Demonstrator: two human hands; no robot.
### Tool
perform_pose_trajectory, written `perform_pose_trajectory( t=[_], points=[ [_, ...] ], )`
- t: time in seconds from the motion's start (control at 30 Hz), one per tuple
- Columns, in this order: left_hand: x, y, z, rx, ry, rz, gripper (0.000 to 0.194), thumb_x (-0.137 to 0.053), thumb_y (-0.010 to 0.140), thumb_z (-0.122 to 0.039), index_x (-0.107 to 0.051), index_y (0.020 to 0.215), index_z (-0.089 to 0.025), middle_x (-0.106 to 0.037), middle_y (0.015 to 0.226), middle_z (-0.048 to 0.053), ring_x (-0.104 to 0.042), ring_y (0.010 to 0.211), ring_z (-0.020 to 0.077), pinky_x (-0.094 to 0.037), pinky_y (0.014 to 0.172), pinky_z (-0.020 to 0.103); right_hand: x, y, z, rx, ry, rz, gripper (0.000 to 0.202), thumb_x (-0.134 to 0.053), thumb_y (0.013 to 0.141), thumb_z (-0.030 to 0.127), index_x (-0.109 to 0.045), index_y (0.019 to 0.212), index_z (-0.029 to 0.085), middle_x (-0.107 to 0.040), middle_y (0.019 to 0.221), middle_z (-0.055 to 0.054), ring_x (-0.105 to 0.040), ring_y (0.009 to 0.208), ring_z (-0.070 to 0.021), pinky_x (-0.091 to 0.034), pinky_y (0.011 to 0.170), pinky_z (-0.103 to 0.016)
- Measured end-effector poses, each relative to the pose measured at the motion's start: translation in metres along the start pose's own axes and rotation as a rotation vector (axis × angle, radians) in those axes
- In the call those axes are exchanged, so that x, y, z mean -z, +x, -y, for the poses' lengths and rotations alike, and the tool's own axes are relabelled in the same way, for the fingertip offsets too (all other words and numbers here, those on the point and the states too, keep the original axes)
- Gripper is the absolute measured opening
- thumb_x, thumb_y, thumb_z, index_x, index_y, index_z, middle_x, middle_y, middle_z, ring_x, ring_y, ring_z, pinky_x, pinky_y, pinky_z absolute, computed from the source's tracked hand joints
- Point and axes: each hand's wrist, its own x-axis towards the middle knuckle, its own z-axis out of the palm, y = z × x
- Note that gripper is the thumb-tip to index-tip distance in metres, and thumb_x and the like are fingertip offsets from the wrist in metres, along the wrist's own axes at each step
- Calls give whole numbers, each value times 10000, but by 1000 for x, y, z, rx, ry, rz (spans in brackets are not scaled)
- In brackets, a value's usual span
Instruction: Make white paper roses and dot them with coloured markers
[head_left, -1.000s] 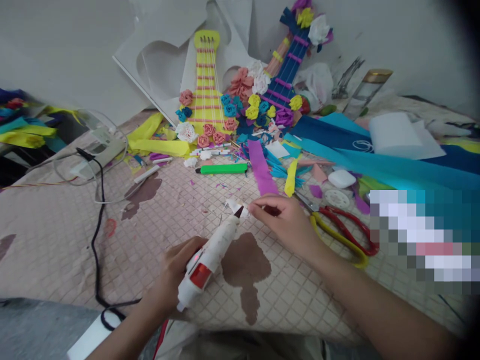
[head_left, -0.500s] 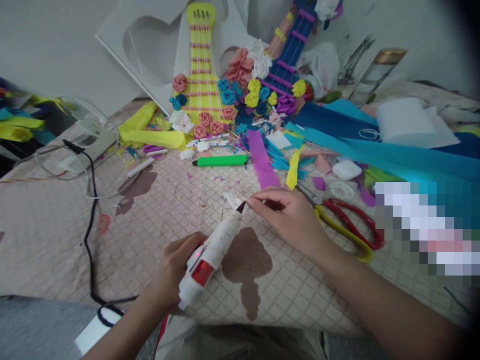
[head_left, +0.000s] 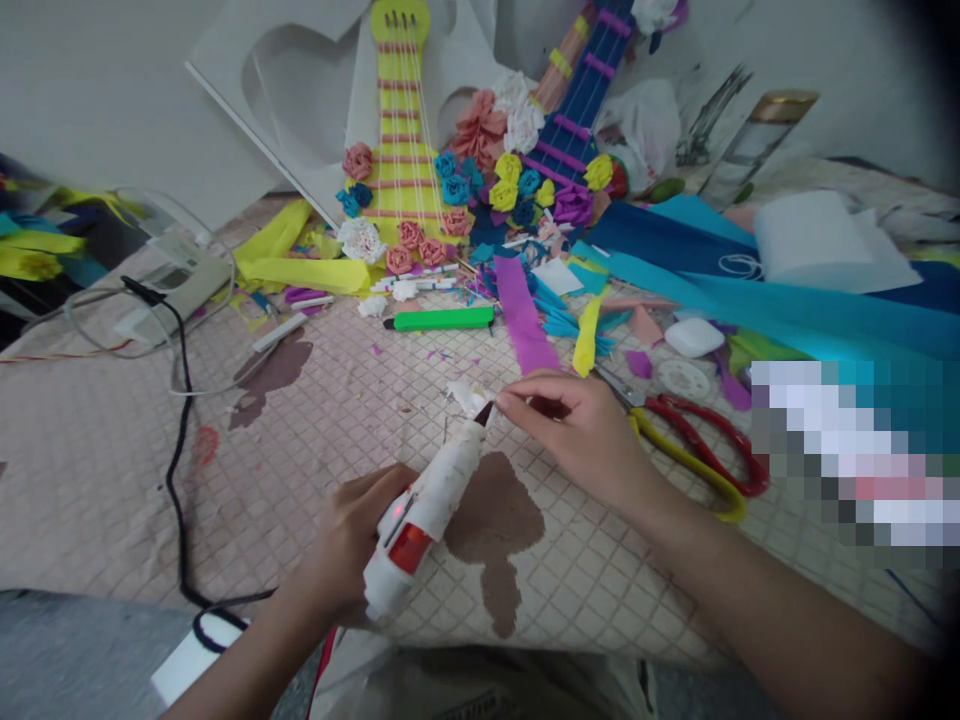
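Left hand (head_left: 352, 530) first: in the head view its fingers are closed around the gun (head_left: 442, 485), which is held over the table (head_left: 352, 410) with its nozzle (head_left: 484, 412) aimed at one o'clock. At the gun's two o'clock the right hand (head_left: 589, 425) hovers with thumb and forefinger brought together right at the nozzle's tip; I cannot tell whether something small is pinched there, or whether skin meets nozzle. A white scrap (head_left: 465, 398) lies on the cloth just past the nozzle. Farther out are the green stick (head_left: 442, 319) at twelve o'clock, the purple strip (head_left: 525, 315) near one, and the scissors (head_left: 657, 404) near three. The gun should handle as a light, stiff tool, easily carried in one hand; its white barrel looks wrinkled, so probably not very slippery. Best hold is low on the handle, behind the red window (head_left: 409, 548), well away from the nozzle, which is likely hot: the small red light (head_left: 398, 510) glows. Compared with half a second ago, little differs: the gun's rear end sits slightly farther right and the light shows brighter. Against a second ago, the table's things appear higher, probably from head movement, while both hands keep the same pose.
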Motion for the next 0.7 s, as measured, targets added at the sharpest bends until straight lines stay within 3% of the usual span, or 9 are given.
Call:
perform_pose_trajectory(
  t=[0.23, 0.7],
  points=[
    [0, 5, -3, -16, 21, -1, 133, -480, 792, -136, -402, 716, -213, -406, 549, -46, -373, 401, 77, -301, 393, 202, 0, 0, -1, 12, 4, 2, 116, -602, 794, 230, -681, 726, 180, -678, 739, -4, -581, 671, -122, -442, 607, -241],
    [-2, -1, 2, -20, 72, 4, 87, -497, 793, -139, -437, 800, -203, -462, 592, -36, -426, 431, 80, -324, 405, 203, 0, -1, -2, 13, 13, -15, 98, -611, 781, 219, -684, 724, 189, -693, 762, -9, -592, 680, -128, -453, 603, -250]
  ],
)
